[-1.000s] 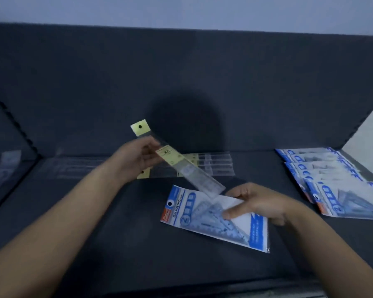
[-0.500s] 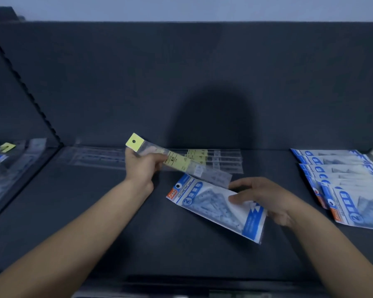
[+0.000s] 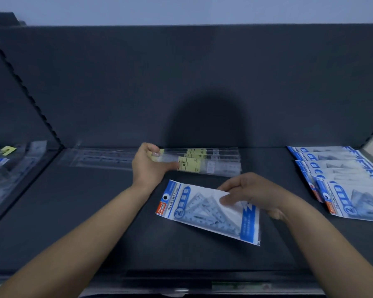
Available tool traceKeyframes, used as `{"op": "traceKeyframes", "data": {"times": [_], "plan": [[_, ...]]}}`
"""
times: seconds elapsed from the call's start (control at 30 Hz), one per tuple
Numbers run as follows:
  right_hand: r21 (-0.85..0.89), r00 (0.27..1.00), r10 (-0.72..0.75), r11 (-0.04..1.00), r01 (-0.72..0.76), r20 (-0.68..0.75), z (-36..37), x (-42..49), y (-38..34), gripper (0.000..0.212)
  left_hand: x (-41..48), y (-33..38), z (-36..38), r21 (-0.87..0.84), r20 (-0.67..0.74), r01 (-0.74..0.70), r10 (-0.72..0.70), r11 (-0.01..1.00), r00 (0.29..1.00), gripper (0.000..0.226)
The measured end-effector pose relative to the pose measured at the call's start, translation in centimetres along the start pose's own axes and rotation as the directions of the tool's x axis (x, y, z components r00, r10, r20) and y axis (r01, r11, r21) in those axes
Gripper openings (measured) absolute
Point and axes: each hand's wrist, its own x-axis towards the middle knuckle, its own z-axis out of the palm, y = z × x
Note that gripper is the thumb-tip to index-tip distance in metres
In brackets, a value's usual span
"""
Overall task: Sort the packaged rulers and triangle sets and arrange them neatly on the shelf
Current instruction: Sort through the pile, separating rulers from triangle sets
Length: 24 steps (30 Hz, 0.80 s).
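Observation:
My left hand [image 3: 148, 165] grips the end of a clear packaged ruler [image 3: 211, 167] with a yellow label, laid along the front of a row of like rulers [image 3: 213, 152] at the back of the dark shelf [image 3: 95, 211]. My right hand [image 3: 249, 195] pinches the upper edge of a blue and white triangle set packet [image 3: 194, 209] that lies tilted in the middle of the shelf. A stack of overlapping triangle set packets [image 3: 340, 183] lies at the right.
Long clear rulers [image 3: 103, 157] lie flat at the back left. A divider [image 3: 30, 97] separates a left bay holding more packets [image 3: 7, 166] with yellow tabs. The shelf's back wall [image 3: 202, 72] rises behind; the front edge [image 3: 181, 278] runs below my arms.
My left hand has carried the ruler from a raised, slanted hold down and back onto the row of rulers. My right hand has closed on the triangle packet's upper edge.

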Motion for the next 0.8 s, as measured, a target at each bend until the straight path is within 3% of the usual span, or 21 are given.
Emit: {"op": "traceKeyframes", "data": {"times": [0.13,0.3,0.4,0.47,0.57,0.63,0.7,0.8], "plan": [[-0.005,1.000,-0.017,1.000,0.017,-0.003,0.5,-0.2,-0.3,0.013,0.4,-0.4,-1.0,0.393,0.120,-0.127,0.086,0.911,0.989,0.052],[-0.007,0.997,-0.049,0.999,0.049,-0.062,0.9,0.0,-0.3,0.013,0.9,-0.2,-1.4,0.576,0.178,-0.223,0.146,0.787,0.973,0.056],[-0.016,0.994,-0.093,0.996,0.092,-0.048,1.1,0.5,-0.4,0.012,0.9,-0.1,-1.7,0.566,0.183,-0.287,0.222,0.773,0.958,0.048],[-0.077,0.990,-0.141,0.987,0.139,-0.027,1.4,0.9,-0.8,0.010,0.9,0.3,-2.6,0.444,0.238,-0.345,0.263,0.827,0.935,0.030],[-0.230,0.966,-0.254,0.944,0.236,-0.050,2.6,1.7,-1.9,0.007,0.5,1.7,-5.4,0.111,0.533,-0.254,0.159,0.961,0.831,0.029],[-0.260,0.946,-0.322,0.918,0.299,-0.049,4.1,2.3,-3.1,0.007,0.3,2.3,-7.5,0.123,0.678,-0.243,0.098,0.962,0.728,0.029],[-0.268,0.925,-0.375,0.898,0.348,-0.055,6.1,3.1,-4.1,0.006,0.5,2.0,-9.5,0.233,0.750,-0.333,0.049,0.914,0.659,0.027],[-0.289,0.898,-0.430,0.875,0.388,-0.096,9.4,4.3,-5.4,0.006,1.5,1.3,-12.8,0.261,0.783,-0.316,-0.008,0.912,0.622,0.023]]}}
